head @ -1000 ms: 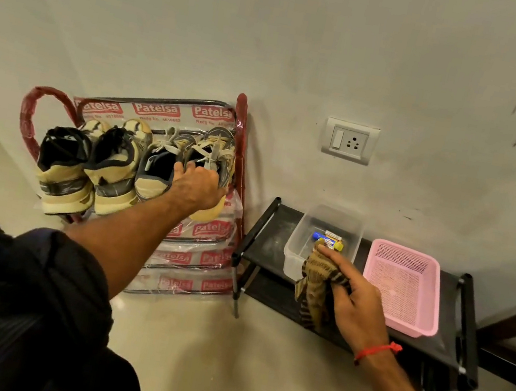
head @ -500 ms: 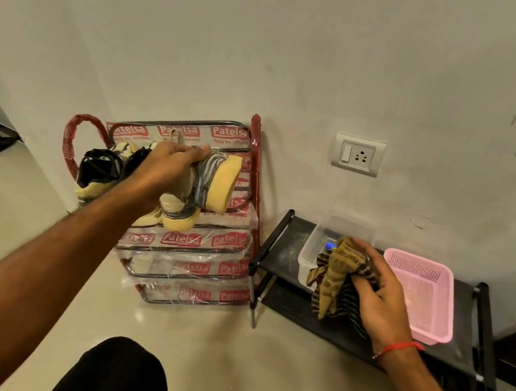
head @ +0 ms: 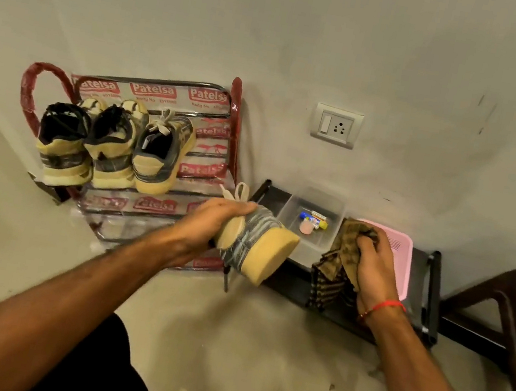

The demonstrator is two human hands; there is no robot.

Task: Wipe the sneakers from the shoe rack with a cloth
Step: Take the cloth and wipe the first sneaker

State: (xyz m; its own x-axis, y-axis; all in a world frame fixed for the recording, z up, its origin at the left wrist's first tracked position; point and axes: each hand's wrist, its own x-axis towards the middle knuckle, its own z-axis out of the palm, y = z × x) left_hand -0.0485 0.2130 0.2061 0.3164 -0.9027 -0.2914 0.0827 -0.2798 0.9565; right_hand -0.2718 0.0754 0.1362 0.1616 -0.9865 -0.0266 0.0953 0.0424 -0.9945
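Observation:
My left hand [head: 210, 221] grips a yellow and grey sneaker [head: 258, 247] by its upper, held in the air in front of the shoe rack [head: 222, 113] with the thick yellow sole turned right. My right hand [head: 375, 267] grips a brown striped cloth [head: 337, 264] that hangs down over the low black stand [head: 432, 295]. The cloth and the sneaker are apart. Three more yellow sneakers [head: 113, 145] stand heel-out on the top shelf of the rack, which is wrapped in printed plastic.
On the black stand sit a clear plastic box [head: 334, 205] with small items and a pink basket [head: 404, 255]. A wall socket [head: 336, 125] is above them. A dark brown chair [head: 512, 309] stands at the right. The floor is pale tile.
My left hand has lifted one sneaker off the rack and carried it down and right toward the cloth. My right hand has raised the cloth off the stand.

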